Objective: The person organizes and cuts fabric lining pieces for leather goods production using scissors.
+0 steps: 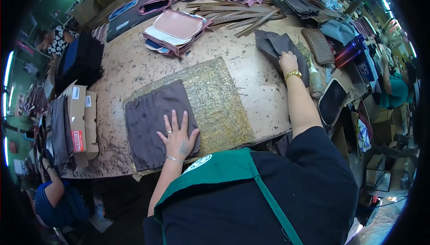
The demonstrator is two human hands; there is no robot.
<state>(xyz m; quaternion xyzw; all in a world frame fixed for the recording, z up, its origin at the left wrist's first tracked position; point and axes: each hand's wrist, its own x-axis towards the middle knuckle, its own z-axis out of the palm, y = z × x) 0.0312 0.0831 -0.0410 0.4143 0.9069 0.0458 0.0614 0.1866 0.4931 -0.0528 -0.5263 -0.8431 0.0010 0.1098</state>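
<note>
My left hand (177,138) lies flat with fingers spread on a dark grey-brown fabric piece (154,106). That piece rests over the left part of a glue-stained yellowish mat (219,106). Further right, my right hand (289,62) is closed on the edge of another dark fabric piece (273,44), which is partly lifted and bent. Just right of this hand stand a bottle with a pale nozzle (315,80) and a brown woven pouch (318,46).
Pink and white panels (172,27) are stacked at the back, near brown strips (242,16). A cardboard box (80,119) stands left, a purple-red bottle (350,51) right. Co-workers sit at the left (60,200) and right (394,88).
</note>
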